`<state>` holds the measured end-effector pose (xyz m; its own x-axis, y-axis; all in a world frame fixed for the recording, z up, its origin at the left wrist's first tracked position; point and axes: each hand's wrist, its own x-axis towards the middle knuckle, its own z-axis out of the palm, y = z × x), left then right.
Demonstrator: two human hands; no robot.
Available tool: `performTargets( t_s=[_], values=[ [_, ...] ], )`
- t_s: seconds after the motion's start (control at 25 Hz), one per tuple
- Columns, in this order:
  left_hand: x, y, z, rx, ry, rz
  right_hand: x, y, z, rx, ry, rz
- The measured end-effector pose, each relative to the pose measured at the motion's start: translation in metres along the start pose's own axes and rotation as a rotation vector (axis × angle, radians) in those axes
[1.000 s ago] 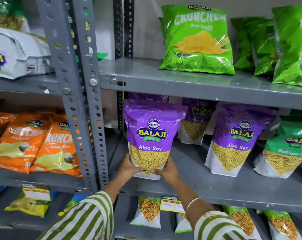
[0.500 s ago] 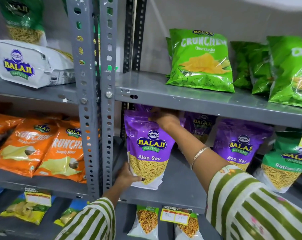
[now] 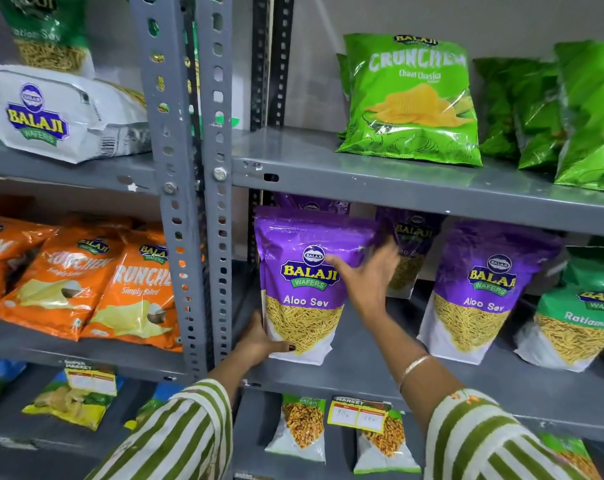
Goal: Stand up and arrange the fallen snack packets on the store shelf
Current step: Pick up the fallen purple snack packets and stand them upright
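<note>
A purple Aloo Sev packet [image 3: 304, 271] stands upright at the left end of the grey middle shelf [image 3: 432, 382]. My left hand [image 3: 259, 341] grips its lower left corner. My right hand [image 3: 366, 275] hovers at the packet's right side with fingers spread, holding nothing. Another purple packet [image 3: 311, 204] peeks out behind it. Further purple Aloo Sev packets stand to the right, one at the back [image 3: 409, 251] and one in front [image 3: 480, 292].
Green Crunchem bags [image 3: 411, 98] stand on the upper shelf. A green Ratlami Sev packet [image 3: 577, 320] stands at the far right. Orange Crunchem bags [image 3: 86, 282] and a white packet lying flat [image 3: 58, 112] fill the left rack. Perforated grey uprights [image 3: 196, 188] divide the racks.
My right hand has come down from the packet's top edge to its right side and opened. My left hand stays on the lower left corner.
</note>
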<state>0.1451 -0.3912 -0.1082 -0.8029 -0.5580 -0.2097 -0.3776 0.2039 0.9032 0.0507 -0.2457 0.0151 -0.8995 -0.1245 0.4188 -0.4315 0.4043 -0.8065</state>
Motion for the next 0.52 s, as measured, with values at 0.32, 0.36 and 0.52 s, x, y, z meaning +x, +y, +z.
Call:
performTargets(
  t_s=[0.32,0.36,0.52],
  values=[
    [-0.002,-0.006,0.008,-0.053,0.047,0.042,-0.054,0.112,0.042,0.079,-0.602,0.367],
    [-0.002,-0.008,0.008,-0.053,0.048,0.045,-0.056,0.113,0.044,0.074,-0.57,0.367],
    [-0.001,-0.015,0.005,-0.036,0.057,0.02,-0.063,0.11,0.046,0.129,-0.508,0.367]
  ],
)
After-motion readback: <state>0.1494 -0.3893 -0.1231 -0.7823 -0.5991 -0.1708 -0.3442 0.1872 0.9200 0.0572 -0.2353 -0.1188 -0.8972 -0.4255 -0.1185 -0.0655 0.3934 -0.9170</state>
